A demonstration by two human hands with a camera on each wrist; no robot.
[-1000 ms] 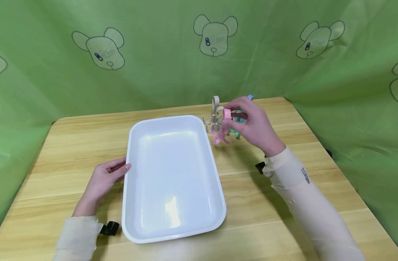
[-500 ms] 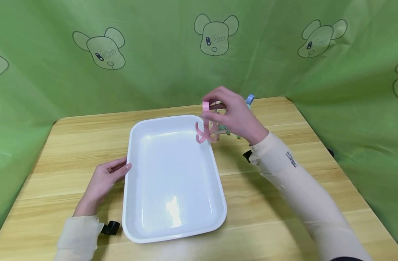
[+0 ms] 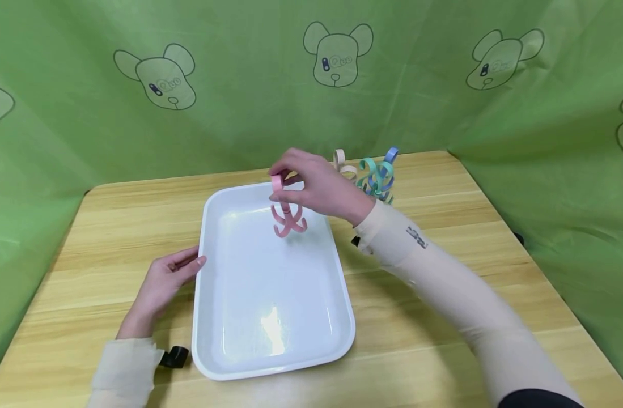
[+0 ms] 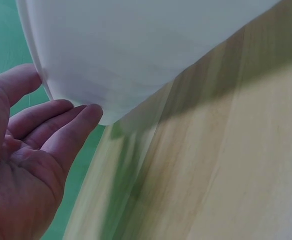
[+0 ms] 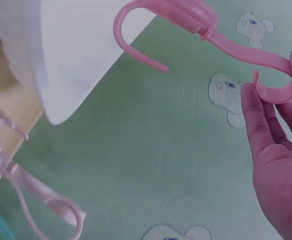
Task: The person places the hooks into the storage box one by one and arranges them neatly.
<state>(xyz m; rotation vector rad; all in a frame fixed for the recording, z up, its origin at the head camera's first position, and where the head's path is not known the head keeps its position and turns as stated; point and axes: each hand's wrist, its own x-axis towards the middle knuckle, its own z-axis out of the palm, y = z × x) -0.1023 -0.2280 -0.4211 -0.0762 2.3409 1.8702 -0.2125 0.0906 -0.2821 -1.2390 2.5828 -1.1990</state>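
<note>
In the head view a pink hook hanger, with a curled top and several upturned prongs, hangs over the far end of a white tray. My right hand pinches its top curl between thumb and fingers. The right wrist view shows the hanger's curl between those fingertips and its prong end farther off. At the tray's left side, my left hand holds the edge. Its thumb is on the rim, while the fingers touch the outer wall.
Behind the right hand stand a beige hook hanger, partly hidden, and teal hook hanger close to a blue hook hanger. A green printed curtain borders the wooden table at the back and sides.
My right hand has lifted the pink hook hanger from beside the other hangers and carried it left, over the tray. The left hand and tray have stayed in place.
</note>
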